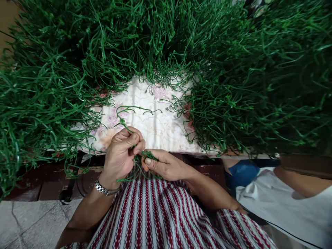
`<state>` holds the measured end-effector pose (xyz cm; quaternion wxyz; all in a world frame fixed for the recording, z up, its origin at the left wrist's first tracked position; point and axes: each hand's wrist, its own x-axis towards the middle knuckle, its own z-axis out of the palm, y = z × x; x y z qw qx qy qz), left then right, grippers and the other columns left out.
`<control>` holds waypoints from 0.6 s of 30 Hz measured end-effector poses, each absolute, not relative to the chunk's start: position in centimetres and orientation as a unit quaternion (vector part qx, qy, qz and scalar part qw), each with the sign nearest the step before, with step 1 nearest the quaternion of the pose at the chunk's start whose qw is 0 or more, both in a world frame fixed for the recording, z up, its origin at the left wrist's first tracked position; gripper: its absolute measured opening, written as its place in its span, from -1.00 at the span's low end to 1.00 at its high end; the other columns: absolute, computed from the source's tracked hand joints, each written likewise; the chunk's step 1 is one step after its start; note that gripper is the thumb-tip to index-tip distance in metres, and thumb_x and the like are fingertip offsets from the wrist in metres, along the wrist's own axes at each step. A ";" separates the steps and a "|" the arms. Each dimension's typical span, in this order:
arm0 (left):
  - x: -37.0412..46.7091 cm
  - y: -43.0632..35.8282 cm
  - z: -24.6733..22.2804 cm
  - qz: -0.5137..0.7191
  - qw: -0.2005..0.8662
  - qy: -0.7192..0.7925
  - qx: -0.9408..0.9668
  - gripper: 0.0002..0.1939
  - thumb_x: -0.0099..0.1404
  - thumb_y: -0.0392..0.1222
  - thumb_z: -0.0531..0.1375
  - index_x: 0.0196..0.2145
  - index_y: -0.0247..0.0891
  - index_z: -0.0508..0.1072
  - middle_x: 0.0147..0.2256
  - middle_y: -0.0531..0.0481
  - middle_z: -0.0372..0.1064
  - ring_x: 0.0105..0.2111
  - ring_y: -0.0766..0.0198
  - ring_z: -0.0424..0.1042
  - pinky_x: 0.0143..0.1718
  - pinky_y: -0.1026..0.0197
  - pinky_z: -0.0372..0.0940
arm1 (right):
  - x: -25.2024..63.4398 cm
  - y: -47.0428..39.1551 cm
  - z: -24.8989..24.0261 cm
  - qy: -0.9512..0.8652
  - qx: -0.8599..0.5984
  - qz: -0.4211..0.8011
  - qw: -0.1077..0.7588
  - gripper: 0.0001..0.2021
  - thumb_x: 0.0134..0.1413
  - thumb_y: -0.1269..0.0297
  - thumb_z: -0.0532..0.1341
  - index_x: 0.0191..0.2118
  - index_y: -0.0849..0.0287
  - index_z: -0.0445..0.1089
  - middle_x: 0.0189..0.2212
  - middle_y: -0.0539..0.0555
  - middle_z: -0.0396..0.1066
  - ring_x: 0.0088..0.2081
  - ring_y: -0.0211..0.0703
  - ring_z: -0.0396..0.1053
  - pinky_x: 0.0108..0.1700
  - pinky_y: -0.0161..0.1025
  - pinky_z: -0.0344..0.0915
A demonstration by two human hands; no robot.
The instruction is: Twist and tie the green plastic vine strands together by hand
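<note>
My left hand (121,154), with a metal watch on the wrist, pinches a thin green branching stem (131,111) that curls up over a floral cloth (158,124). My right hand (162,165) presses against it from the right, thumb and fingers closed on more green strands (149,155). Both hands meet just above my red and white striped lap (155,211). Loose green strands hang down below the hands.
Huge piles of the same green stems (254,83) surround the cloth on the left, back and right. Another person in white clothing (293,207) sits at the lower right. Dark wooden boards (46,180) and grey floor (28,221) lie at the left.
</note>
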<state>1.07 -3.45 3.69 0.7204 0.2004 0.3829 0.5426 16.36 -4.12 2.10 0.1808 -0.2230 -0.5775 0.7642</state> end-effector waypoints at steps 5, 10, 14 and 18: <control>1.5 -4.2 4.8 0.551 0.707 0.386 0.217 -0.82 -0.02 -0.21 0.32 -0.59 -0.31 0.38 -0.74 0.16 0.11 -0.70 0.49 0.04 -0.58 0.31 -0.05 | 17.3 -4.7 3.4 -0.617 -0.240 0.727 0.185 -0.65 0.26 0.07 -0.06 -0.41 0.24 0.17 -0.59 -0.11 0.04 -0.56 -0.43 -0.04 -0.53 -0.43 -0.04; 1.9 -4.7 5.0 0.562 0.693 0.386 0.235 -0.83 -0.02 -0.20 0.32 -0.61 -0.30 0.41 -0.75 0.17 0.09 -0.72 0.51 -0.01 -0.59 0.29 -0.01 | 17.9 -4.9 3.8 -0.634 -0.229 0.719 0.170 -0.64 0.27 0.07 -0.08 -0.42 0.23 0.17 -0.59 -0.10 0.02 -0.55 -0.42 -0.05 -0.53 -0.41 -0.04; 1.9 -5.0 4.9 0.572 0.678 0.379 0.264 -0.86 0.02 -0.21 0.31 -0.58 -0.30 0.46 -0.73 0.14 0.17 -0.73 0.53 -0.01 -0.60 0.30 0.02 | 18.2 -4.9 3.9 -0.641 -0.210 0.718 0.174 -0.65 0.28 0.09 -0.09 -0.39 0.24 0.20 -0.56 -0.08 0.07 -0.54 -0.42 -0.01 -0.51 -0.42 -0.01; 1.9 -5.3 4.8 0.578 0.671 0.368 0.283 -0.89 0.05 -0.22 0.30 -0.55 -0.30 0.49 -0.69 0.11 0.24 -0.72 0.54 0.01 -0.61 0.31 0.01 | 18.5 -5.1 4.2 -0.637 -0.199 0.722 0.181 -0.69 0.29 0.18 -0.08 -0.40 0.24 0.20 -0.57 -0.09 0.07 -0.55 -0.42 0.00 -0.52 -0.42 0.00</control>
